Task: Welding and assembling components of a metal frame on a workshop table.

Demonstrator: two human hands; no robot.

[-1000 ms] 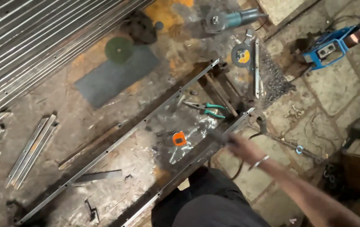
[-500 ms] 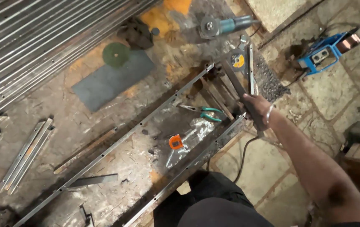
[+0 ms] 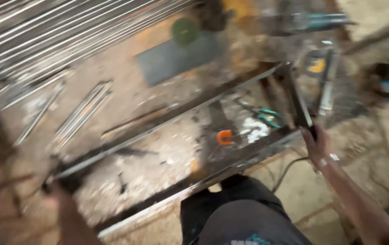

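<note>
The right hand (image 3: 318, 144) now grips the near right corner of the long rectangular steel frame (image 3: 171, 122) lying on the floor, where it previously held a dark tool, while the blurred left hand (image 3: 60, 188) newly clasps the frame's far-left end, fingers indistinct.

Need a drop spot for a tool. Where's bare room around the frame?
Free: the paved floor right of the dark trousers, crossed by a cable. Crowded: inside the metal frame near the orange object and green-handled pliers; rod stack fills top left.
</note>
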